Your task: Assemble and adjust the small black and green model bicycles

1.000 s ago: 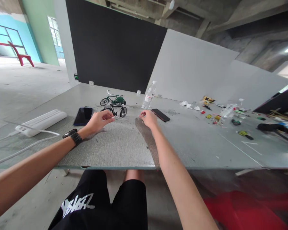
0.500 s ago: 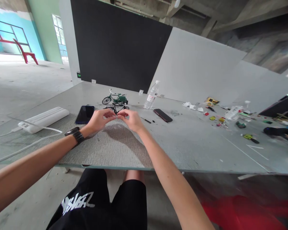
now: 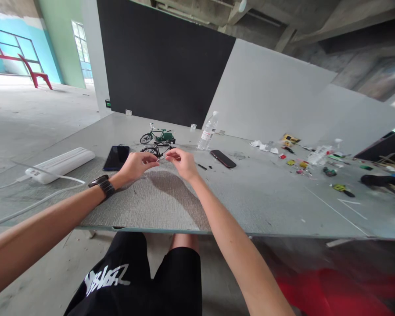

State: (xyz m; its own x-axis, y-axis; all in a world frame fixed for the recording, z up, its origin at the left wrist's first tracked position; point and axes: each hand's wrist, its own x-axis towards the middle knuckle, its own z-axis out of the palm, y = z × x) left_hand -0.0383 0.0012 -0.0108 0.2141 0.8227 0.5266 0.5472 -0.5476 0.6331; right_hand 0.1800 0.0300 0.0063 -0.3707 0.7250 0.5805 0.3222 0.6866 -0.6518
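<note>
My left hand [image 3: 136,165] and my right hand [image 3: 183,162] meet over a grey mat [image 3: 151,197] on the table, both pinched on a small part between their fingertips that is too tiny to name. Right behind the hands stands a black model bicycle [image 3: 155,151], partly hidden by them. A green model bicycle [image 3: 158,137] stands further back. A black watch sits on my left wrist.
A dark phone [image 3: 116,157] lies left of the hands, a second phone [image 3: 223,158] and a small black tool [image 3: 202,166] to the right. A water bottle [image 3: 208,131] stands behind. A white power strip [image 3: 61,163] with cables is at far left. Several small parts litter the right side [image 3: 299,163].
My right hand came from the right to meet the left hand at the small part. In the last half second it has lifted slightly and drawn a little apart.
</note>
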